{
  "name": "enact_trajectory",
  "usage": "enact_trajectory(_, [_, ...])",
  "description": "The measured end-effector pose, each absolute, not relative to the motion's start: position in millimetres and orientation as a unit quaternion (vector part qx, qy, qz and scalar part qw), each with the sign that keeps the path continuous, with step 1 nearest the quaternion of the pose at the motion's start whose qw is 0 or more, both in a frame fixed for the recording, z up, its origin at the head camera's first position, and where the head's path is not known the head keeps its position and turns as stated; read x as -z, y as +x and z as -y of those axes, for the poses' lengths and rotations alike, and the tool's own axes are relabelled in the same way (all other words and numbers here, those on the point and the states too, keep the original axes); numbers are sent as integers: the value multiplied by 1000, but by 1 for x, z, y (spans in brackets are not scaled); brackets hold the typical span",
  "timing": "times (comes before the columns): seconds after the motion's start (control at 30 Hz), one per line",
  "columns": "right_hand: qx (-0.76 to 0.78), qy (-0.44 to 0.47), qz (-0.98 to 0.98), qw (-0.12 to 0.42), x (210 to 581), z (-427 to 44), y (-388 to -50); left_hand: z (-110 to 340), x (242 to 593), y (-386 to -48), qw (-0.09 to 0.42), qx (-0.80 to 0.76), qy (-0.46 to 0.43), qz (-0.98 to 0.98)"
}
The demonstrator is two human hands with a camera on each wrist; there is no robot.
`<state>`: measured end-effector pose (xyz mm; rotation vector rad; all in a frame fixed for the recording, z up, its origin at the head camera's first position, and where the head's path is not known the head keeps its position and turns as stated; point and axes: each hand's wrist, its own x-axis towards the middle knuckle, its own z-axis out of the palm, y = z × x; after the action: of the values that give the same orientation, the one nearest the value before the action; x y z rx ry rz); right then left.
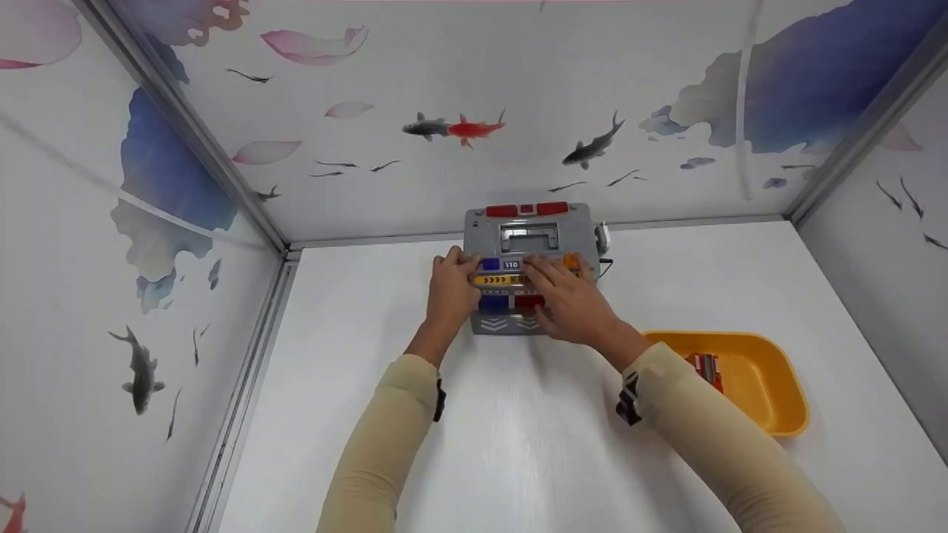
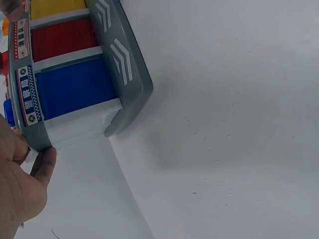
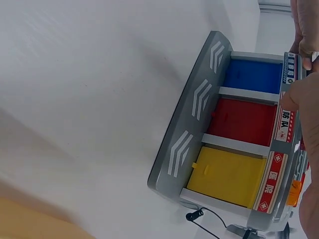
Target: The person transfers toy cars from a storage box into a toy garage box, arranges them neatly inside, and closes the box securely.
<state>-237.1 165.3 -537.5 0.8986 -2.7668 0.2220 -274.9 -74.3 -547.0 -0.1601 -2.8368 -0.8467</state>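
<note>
A grey toy garage [image 1: 507,324] stands at the back of the white table, against the wall. Blue [image 2: 75,89], red [image 3: 244,119] and yellow [image 3: 229,174] doors line its front, with signs above them and a chevron-marked ramp below. My left hand [image 1: 453,289] grips the garage's left edge, thumb and fingers around the upper corner in the left wrist view. Across the top lies my right hand [image 1: 574,300], its extended fingers touching the panel beside a "110" sign [image 1: 512,264]. The right thumb reaches the front; the hand partly covers the signs and doors.
An orange-yellow tub [image 1: 770,385] sits on the table at the right, partly behind my right sleeve, with a small red toy [image 1: 709,368] inside. A white part [image 1: 603,238] and black cord hang at the garage's right side. Printed walls [image 1: 518,74] enclose the table.
</note>
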Motion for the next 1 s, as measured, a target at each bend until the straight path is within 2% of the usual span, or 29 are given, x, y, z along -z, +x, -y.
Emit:
enact_trajectory(0.67, [-66,297,947,105,537,-161,-237,74,548,-276,79,280,-48,956])
enact_trajectory(1.0, [-45,286,954,76,538,-160,-236,75,550,-276,89,284,-52,953])
